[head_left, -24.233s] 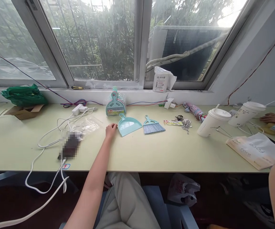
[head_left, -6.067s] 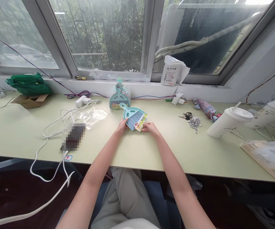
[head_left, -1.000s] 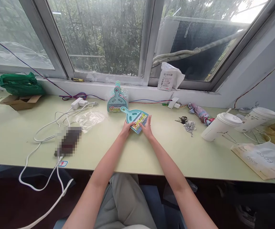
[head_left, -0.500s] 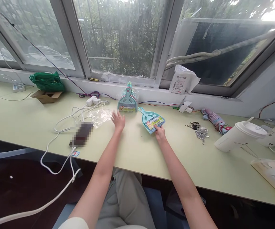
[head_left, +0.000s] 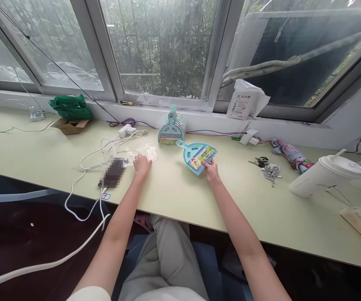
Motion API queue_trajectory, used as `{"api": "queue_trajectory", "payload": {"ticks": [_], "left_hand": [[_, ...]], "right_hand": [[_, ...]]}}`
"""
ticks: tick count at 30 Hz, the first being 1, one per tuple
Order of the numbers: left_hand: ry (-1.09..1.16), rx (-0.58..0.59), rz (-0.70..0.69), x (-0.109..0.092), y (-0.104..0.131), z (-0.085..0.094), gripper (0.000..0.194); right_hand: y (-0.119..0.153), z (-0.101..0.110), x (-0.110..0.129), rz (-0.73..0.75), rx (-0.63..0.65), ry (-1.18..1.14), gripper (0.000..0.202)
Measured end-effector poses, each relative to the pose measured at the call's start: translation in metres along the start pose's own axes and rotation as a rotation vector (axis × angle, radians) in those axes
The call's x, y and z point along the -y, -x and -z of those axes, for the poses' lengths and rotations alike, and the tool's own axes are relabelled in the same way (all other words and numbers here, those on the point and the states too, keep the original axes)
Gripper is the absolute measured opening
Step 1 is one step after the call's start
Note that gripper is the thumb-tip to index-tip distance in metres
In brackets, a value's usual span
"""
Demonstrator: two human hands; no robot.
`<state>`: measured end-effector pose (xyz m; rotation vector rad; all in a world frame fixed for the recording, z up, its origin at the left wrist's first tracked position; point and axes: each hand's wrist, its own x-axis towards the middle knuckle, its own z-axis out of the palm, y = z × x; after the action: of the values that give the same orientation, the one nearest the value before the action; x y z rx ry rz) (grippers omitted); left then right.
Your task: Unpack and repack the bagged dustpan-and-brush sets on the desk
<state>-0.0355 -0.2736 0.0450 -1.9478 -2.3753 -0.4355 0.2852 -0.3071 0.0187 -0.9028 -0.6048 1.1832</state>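
My right hand [head_left: 211,170] grips the brush edge of a turquoise dustpan and brush set [head_left: 193,152], thumb on top near its printed yellow label. The set is tilted above the table, its looped handle pointing left and away. On the left, my left hand [head_left: 142,164] is on a crumpled clear plastic bag [head_left: 151,151], fingers bent and closed on its near edge; the fingertips are partly hidden. Beyond my hands, a stack of similar dustpan sets [head_left: 171,127], partly in clear wrapping, stands upright against the window ledge.
White charging cables [head_left: 88,167] and a blurred dark phone-like object [head_left: 113,172] lie left of my left hand. Keys [head_left: 270,170], a folded umbrella [head_left: 291,155] and a white lidded cup [head_left: 324,175] are to the right. An open cardboard box [head_left: 70,126] holds a green bag.
My left hand has moved left and nearer to me, from spread fingers beside the plastic bag to fingers bent on it. My right hand still holds the dustpan set. The view has shifted slightly.
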Motion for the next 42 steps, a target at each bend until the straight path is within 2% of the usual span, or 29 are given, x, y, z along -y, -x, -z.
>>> {"api": "queue_trajectory", "payload": {"ticks": [3, 6, 8, 10, 13, 15, 18, 21, 25, 29, 32, 34, 38, 42], "left_hand": [[-0.058, 0.035, 0.034, 0.0, -0.011, 0.002, 0.026], [-0.068, -0.002, 0.095, 0.004, -0.016, 0.011, 0.026], [-0.044, -0.107, 0.104, 0.003, -0.012, 0.022, 0.023], [0.009, -0.27, 0.077, -0.004, -0.004, 0.034, 0.023], [0.124, -0.469, -0.019, -0.028, 0.008, 0.047, 0.02], [0.207, -0.505, -0.08, -0.05, 0.012, 0.048, 0.017], [0.303, -0.475, -0.143, -0.081, 0.007, 0.033, 0.013], [0.387, -0.398, -0.152, -0.099, -0.004, 0.007, 0.012], [0.576, -0.309, -0.104, -0.105, -0.015, -0.03, 0.009], [0.728, -0.328, -0.057, -0.1, -0.018, -0.051, 0.01], [0.793, -0.372, -0.037, -0.097, -0.017, -0.054, 0.01], [0.821, -0.385, -0.069, -0.099, -0.015, -0.053, 0.01], [0.856, -0.347, -0.268, -0.111, -0.006, -0.048, 0.009], [0.899, -0.3, -0.446, -0.127, 0.009, -0.036, 0.006]], "right_hand": [[0.007, -0.006, 0.004, -0.007, 0.049, 0.028, 0.035], [0.011, -0.01, 0.006, -0.004, 0.078, 0.048, 0.036], [0.013, -0.012, 0.008, 0.002, 0.095, 0.05, 0.038], [0.014, -0.014, 0.009, 0.016, 0.117, 0.042, 0.041], [0.016, -0.017, 0.012, 0.042, 0.163, 0.021, 0.044], [0.018, -0.019, 0.015, 0.043, 0.193, 0.021, 0.045], [0.018, -0.018, 0.023, 0.038, 0.205, 0.048, 0.047], [0.016, -0.012, 0.032, 0.075, 0.16, 0.052, 0.047], [0.009, -0.002, 0.041, 0.113, 0.093, 0.039, 0.044], [0.004, 0.006, 0.039, -0.035, 0.13, 0.162, 0.04], [0.002, 0.006, 0.03, -0.122, 0.14, 0.251, 0.037], [0.003, 0.003, 0.021, -0.09, 0.066, 0.218, 0.034], [0.007, -0.006, 0.004, 0.049, -0.122, 0.091, 0.032], [0.013, -0.014, -0.002, 0.064, -0.083, 0.064, 0.04]]}}
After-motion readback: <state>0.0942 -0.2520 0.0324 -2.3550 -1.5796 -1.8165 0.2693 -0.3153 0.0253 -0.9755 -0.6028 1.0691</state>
